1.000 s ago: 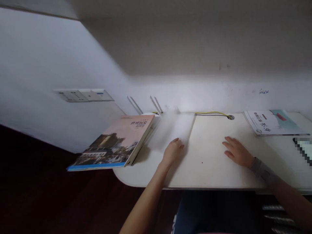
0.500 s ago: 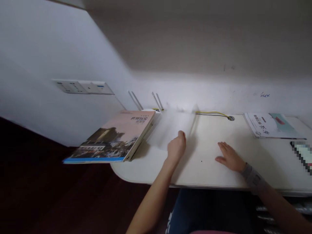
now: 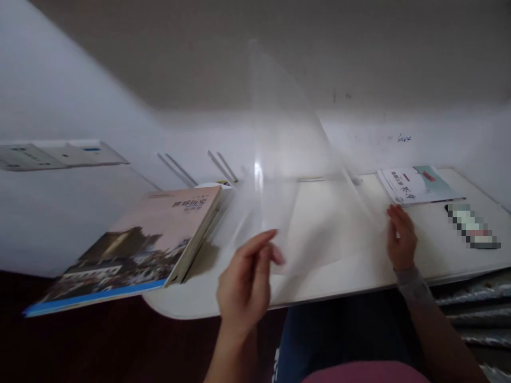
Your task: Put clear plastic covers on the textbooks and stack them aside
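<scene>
A clear plastic book cover, blurred by motion and partly unfolded, stands up from the desk in front of me. My left hand pinches its near edge between thumb and fingers. By the sheet's right side is my right hand, its fingers stretched out and close together; whether they touch the plastic I cannot tell. To the left, a stack of books with a pink history textbook on top juts past the desk edge.
On the white desk, a thin booklet lies at the back right, with a phone in front of it. A router with several antennas stands behind the books. A socket panel is on the left wall.
The plastic cover has been raised and spread open from beside the books. My left hand has come nearer with it, and my right hand has moved right to its edge. The view has shifted.
</scene>
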